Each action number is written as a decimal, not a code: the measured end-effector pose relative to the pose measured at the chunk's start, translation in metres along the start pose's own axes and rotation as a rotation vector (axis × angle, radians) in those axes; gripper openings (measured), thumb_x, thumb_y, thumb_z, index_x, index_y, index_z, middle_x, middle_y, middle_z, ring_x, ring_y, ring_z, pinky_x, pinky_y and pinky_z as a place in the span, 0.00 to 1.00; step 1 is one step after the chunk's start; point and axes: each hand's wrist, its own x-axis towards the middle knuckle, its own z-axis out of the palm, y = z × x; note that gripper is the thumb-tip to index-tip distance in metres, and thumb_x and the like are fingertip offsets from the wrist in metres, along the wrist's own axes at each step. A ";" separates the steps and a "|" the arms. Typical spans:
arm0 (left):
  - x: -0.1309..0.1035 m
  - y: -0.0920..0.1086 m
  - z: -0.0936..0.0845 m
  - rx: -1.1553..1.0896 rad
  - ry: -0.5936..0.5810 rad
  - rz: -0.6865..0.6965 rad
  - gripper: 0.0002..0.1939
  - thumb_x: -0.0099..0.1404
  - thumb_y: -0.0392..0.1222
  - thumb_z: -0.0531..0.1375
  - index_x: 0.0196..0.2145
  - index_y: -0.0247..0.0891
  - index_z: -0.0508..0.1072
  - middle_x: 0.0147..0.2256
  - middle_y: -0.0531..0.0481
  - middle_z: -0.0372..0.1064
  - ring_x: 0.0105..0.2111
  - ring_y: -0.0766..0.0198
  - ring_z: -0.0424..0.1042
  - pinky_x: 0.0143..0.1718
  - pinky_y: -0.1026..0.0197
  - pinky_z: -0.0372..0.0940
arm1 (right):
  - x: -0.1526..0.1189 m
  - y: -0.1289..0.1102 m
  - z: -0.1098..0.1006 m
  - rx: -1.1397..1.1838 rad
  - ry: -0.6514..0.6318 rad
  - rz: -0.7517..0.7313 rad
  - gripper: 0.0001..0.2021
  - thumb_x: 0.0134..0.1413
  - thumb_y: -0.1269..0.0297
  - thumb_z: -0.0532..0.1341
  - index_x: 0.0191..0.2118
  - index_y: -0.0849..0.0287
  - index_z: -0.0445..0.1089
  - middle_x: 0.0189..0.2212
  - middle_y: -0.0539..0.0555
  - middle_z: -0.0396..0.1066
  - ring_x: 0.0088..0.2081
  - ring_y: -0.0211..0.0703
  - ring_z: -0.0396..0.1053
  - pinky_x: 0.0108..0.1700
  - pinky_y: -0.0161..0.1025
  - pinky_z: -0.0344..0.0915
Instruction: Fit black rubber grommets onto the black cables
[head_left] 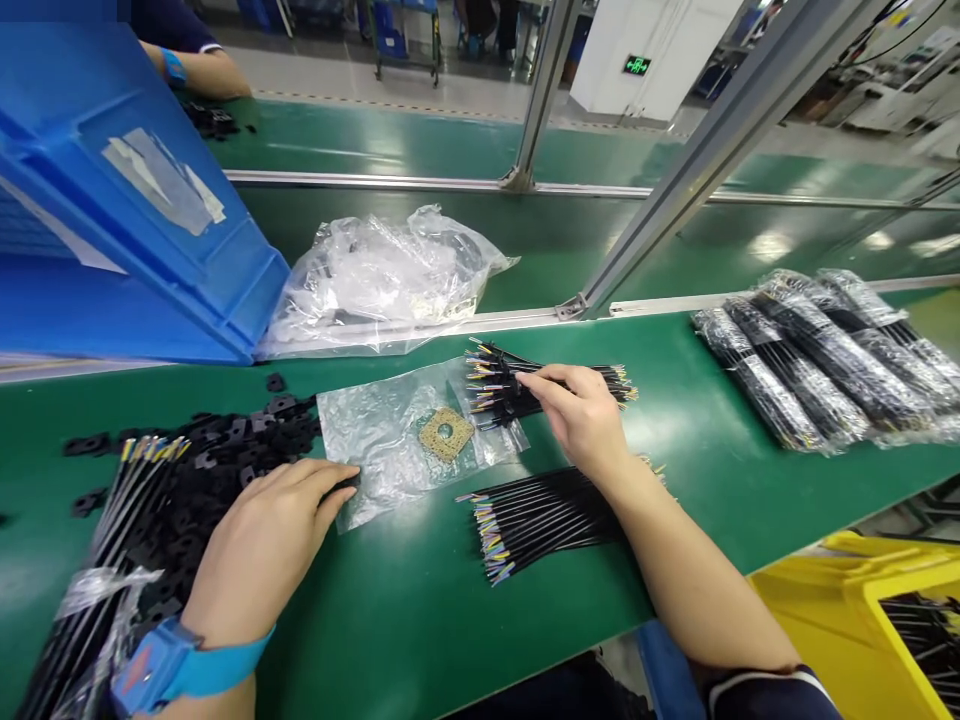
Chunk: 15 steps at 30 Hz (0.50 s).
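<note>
My left hand (274, 530), with a blue wrist strap, pinches a small black part (346, 482) beside a clear plastic bag (382, 450). A tan square piece with a round hole (445, 434) lies on the bag. My right hand (581, 410) has its thumb and fingers closed at a bundle of short black cables (499, 385) on the bag's right side; what its fingertips hold is too small to make out. Nearer me, a second row of black cables (540, 520) with coloured wire ends lies partly under my right forearm.
Loose black parts (195, 500) and a cable bundle (97, 560) lie at left, below a blue bin (150, 200). Crumpled plastic bags (390, 275) and a metal post (675, 150) stand behind. Wrapped bundles (825, 360) and a yellow bin (832, 590) are at right. A co-worker's arm (202, 72) shows beyond.
</note>
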 end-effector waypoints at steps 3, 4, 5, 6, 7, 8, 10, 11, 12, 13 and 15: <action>0.000 0.002 -0.005 -0.027 0.038 -0.039 0.18 0.74 0.53 0.53 0.44 0.45 0.81 0.43 0.43 0.81 0.39 0.46 0.79 0.43 0.49 0.70 | 0.004 -0.007 -0.006 -0.029 0.039 0.002 0.12 0.71 0.71 0.59 0.53 0.58 0.77 0.45 0.58 0.78 0.45 0.46 0.74 0.48 0.44 0.66; 0.000 0.004 -0.007 -0.052 0.059 -0.055 0.17 0.74 0.53 0.53 0.45 0.45 0.80 0.43 0.44 0.81 0.39 0.48 0.79 0.43 0.50 0.70 | 0.004 -0.009 -0.011 -0.005 0.031 0.002 0.11 0.71 0.71 0.60 0.52 0.59 0.78 0.43 0.58 0.79 0.44 0.46 0.74 0.48 0.43 0.65; 0.001 0.007 -0.010 -0.084 0.083 -0.070 0.17 0.74 0.53 0.54 0.45 0.46 0.80 0.44 0.46 0.81 0.40 0.49 0.80 0.43 0.52 0.70 | 0.004 -0.012 -0.016 0.043 -0.007 -0.003 0.09 0.71 0.69 0.60 0.50 0.59 0.78 0.41 0.57 0.79 0.42 0.45 0.74 0.46 0.42 0.65; 0.001 0.010 -0.013 -0.119 0.108 -0.080 0.16 0.74 0.53 0.54 0.46 0.47 0.79 0.44 0.47 0.80 0.40 0.51 0.80 0.42 0.54 0.71 | 0.002 -0.015 -0.022 0.108 -0.075 -0.014 0.08 0.71 0.68 0.61 0.47 0.58 0.79 0.38 0.55 0.79 0.40 0.44 0.74 0.45 0.42 0.64; 0.001 0.013 -0.016 -0.151 0.134 -0.089 0.15 0.74 0.53 0.55 0.46 0.47 0.79 0.44 0.48 0.80 0.41 0.52 0.80 0.42 0.55 0.71 | 0.001 -0.018 -0.026 0.175 -0.173 -0.030 0.07 0.71 0.67 0.62 0.45 0.58 0.79 0.36 0.53 0.79 0.38 0.42 0.74 0.43 0.41 0.64; 0.002 0.016 -0.018 -0.175 0.158 -0.096 0.15 0.74 0.53 0.55 0.46 0.47 0.79 0.44 0.48 0.80 0.41 0.53 0.80 0.43 0.56 0.71 | -0.001 -0.020 -0.030 0.229 -0.290 -0.046 0.06 0.70 0.67 0.63 0.43 0.57 0.79 0.35 0.52 0.79 0.37 0.42 0.74 0.42 0.40 0.63; 0.003 0.023 -0.022 -0.191 0.201 -0.117 0.14 0.74 0.53 0.56 0.45 0.46 0.79 0.42 0.49 0.80 0.40 0.54 0.80 0.43 0.56 0.72 | -0.006 -0.025 -0.033 0.262 -0.510 -0.069 0.04 0.67 0.67 0.66 0.41 0.57 0.80 0.34 0.51 0.78 0.36 0.41 0.74 0.42 0.40 0.62; 0.004 0.025 -0.024 -0.184 0.216 -0.131 0.14 0.74 0.53 0.56 0.45 0.46 0.79 0.42 0.48 0.80 0.39 0.54 0.80 0.43 0.56 0.72 | -0.007 -0.026 -0.033 0.248 -0.598 -0.075 0.02 0.65 0.67 0.68 0.40 0.57 0.80 0.34 0.50 0.78 0.36 0.41 0.74 0.42 0.41 0.61; 0.005 0.028 -0.025 -0.169 0.228 -0.146 0.14 0.74 0.52 0.57 0.45 0.45 0.79 0.43 0.48 0.80 0.39 0.54 0.80 0.43 0.56 0.72 | -0.009 -0.028 -0.031 0.230 -0.668 -0.080 0.01 0.64 0.67 0.69 0.40 0.57 0.80 0.33 0.50 0.78 0.36 0.41 0.73 0.42 0.41 0.61; 0.006 0.029 -0.026 -0.152 0.234 -0.159 0.14 0.74 0.52 0.57 0.45 0.45 0.80 0.43 0.48 0.80 0.39 0.54 0.80 0.42 0.55 0.73 | -0.010 -0.029 -0.029 0.215 -0.721 -0.082 0.00 0.63 0.67 0.70 0.39 0.56 0.80 0.33 0.50 0.78 0.35 0.41 0.73 0.42 0.41 0.60; 0.008 0.032 -0.027 -0.130 0.241 -0.176 0.14 0.74 0.51 0.57 0.45 0.43 0.80 0.44 0.47 0.80 0.40 0.53 0.80 0.42 0.55 0.73 | -0.012 -0.031 -0.025 0.195 -0.781 -0.086 0.01 0.62 0.68 0.71 0.37 0.56 0.80 0.31 0.50 0.77 0.34 0.41 0.72 0.41 0.41 0.59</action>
